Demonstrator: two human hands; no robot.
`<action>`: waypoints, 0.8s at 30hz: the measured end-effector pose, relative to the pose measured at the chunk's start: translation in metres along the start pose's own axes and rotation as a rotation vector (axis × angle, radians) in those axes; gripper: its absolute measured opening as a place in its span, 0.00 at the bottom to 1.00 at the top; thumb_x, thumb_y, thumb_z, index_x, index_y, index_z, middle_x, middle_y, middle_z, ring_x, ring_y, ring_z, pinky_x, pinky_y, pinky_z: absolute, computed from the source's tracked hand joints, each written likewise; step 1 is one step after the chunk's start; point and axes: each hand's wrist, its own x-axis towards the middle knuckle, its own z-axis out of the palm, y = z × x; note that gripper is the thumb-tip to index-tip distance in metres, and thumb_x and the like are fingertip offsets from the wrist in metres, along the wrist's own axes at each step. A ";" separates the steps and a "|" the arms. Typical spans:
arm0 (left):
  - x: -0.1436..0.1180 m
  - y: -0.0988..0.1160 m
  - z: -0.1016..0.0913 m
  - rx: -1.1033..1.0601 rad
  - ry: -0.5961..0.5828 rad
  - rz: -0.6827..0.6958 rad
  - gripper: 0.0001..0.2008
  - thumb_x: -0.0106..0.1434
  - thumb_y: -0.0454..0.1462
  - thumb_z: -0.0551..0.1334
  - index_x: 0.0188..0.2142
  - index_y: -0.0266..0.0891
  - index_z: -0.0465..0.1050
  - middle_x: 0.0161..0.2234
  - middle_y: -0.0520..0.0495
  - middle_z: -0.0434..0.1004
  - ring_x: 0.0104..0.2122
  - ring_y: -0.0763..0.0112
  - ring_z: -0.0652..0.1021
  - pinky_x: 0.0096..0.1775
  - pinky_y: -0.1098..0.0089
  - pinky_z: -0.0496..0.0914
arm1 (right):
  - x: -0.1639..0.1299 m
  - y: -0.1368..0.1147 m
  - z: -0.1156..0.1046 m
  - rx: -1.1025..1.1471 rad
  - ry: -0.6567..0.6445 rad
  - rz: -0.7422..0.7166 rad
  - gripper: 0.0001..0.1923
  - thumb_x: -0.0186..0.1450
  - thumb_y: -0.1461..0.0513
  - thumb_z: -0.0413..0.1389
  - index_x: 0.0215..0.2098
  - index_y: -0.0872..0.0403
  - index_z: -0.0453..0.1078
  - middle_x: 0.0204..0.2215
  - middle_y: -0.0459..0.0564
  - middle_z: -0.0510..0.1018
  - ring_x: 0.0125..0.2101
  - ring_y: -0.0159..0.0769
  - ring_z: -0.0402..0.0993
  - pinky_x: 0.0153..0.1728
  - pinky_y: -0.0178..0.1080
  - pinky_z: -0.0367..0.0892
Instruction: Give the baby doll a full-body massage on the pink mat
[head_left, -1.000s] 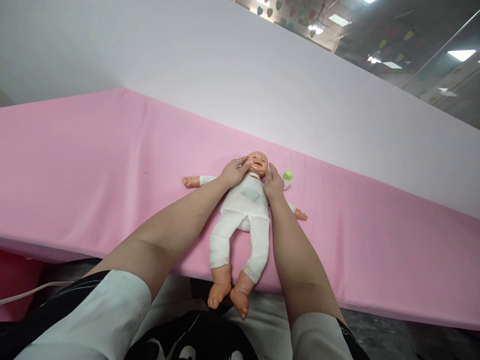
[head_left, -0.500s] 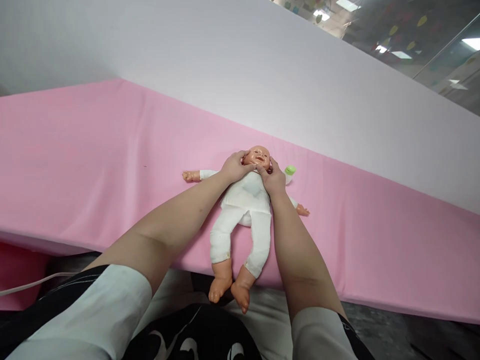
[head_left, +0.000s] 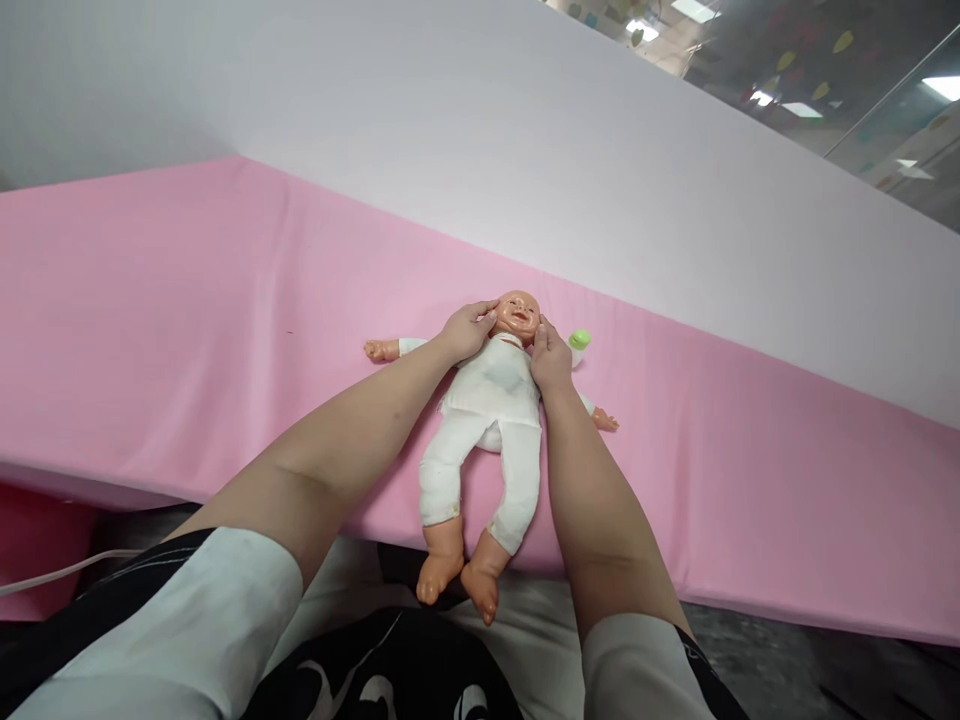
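A baby doll with a white cloth body lies on its back on the pink padded surface, its arms spread and its bare plastic feet toward me. My left hand rests against the side of the doll's head, on the left of the view, fingers curled round it. Against the opposite side of the head is my right hand, cupped with the thumb along the cheek. The face lies uncovered between my hands, and most fingertips are hidden behind the head. Just right of my right hand is a small bottle with a green cap.
The pink padded surface runs across the whole view. Behind it rises a white wall, with a glass panel at the top right. A pale cable hangs at the lower left.
Both thumbs have moved apart, from below the doll's chin out to the sides of its head. The doll's chin and neck now show. The doll itself stays in place.
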 end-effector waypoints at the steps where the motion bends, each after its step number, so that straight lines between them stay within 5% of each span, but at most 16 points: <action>1: -0.001 0.001 0.000 -0.001 -0.001 0.007 0.27 0.73 0.49 0.59 0.65 0.38 0.74 0.61 0.39 0.79 0.60 0.56 0.79 0.63 0.58 0.70 | 0.000 0.000 0.000 0.004 0.012 0.002 0.33 0.77 0.43 0.42 0.67 0.53 0.70 0.64 0.54 0.77 0.66 0.43 0.72 0.68 0.49 0.65; 5: -0.003 0.006 0.000 0.017 -0.014 0.023 0.29 0.71 0.51 0.61 0.65 0.38 0.73 0.62 0.40 0.78 0.60 0.56 0.78 0.63 0.58 0.70 | -0.002 -0.005 -0.001 -0.020 -0.006 0.017 0.33 0.75 0.41 0.48 0.67 0.52 0.70 0.61 0.56 0.80 0.61 0.46 0.77 0.66 0.52 0.67; 11: -0.005 0.010 0.002 0.171 0.022 -0.013 0.39 0.58 0.51 0.73 0.66 0.40 0.71 0.61 0.38 0.76 0.56 0.52 0.79 0.58 0.55 0.73 | -0.002 -0.017 -0.004 -0.048 -0.064 0.112 0.48 0.59 0.36 0.66 0.69 0.52 0.67 0.55 0.58 0.83 0.51 0.48 0.82 0.59 0.51 0.73; 18: -0.008 0.014 0.001 0.173 -0.002 0.035 0.30 0.65 0.50 0.68 0.62 0.42 0.75 0.57 0.42 0.80 0.53 0.54 0.80 0.56 0.58 0.74 | -0.002 -0.017 -0.005 -0.070 -0.069 0.045 0.36 0.66 0.40 0.62 0.64 0.50 0.72 0.49 0.54 0.85 0.48 0.45 0.83 0.57 0.48 0.74; 24: -0.006 0.009 0.000 0.168 0.001 0.058 0.27 0.71 0.50 0.61 0.63 0.40 0.75 0.60 0.41 0.80 0.56 0.54 0.80 0.60 0.58 0.71 | 0.001 -0.007 -0.003 -0.035 -0.074 0.041 0.35 0.73 0.45 0.55 0.70 0.56 0.67 0.61 0.59 0.79 0.62 0.46 0.76 0.66 0.48 0.67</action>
